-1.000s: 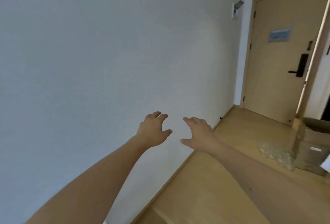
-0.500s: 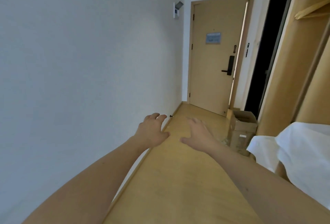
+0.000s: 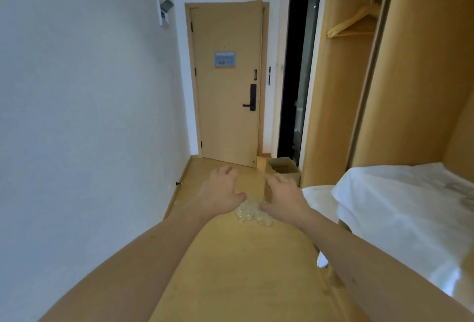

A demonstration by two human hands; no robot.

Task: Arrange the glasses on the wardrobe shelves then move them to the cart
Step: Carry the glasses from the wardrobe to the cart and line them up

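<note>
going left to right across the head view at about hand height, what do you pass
white wall → left hand → cluster of glasses on the floor → right hand → white cloth → wardrobe

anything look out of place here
Yes: a cluster of clear glasses sits on the wooden floor, seen between the left hand and right hand, not on the wardrobe shelves.
</note>
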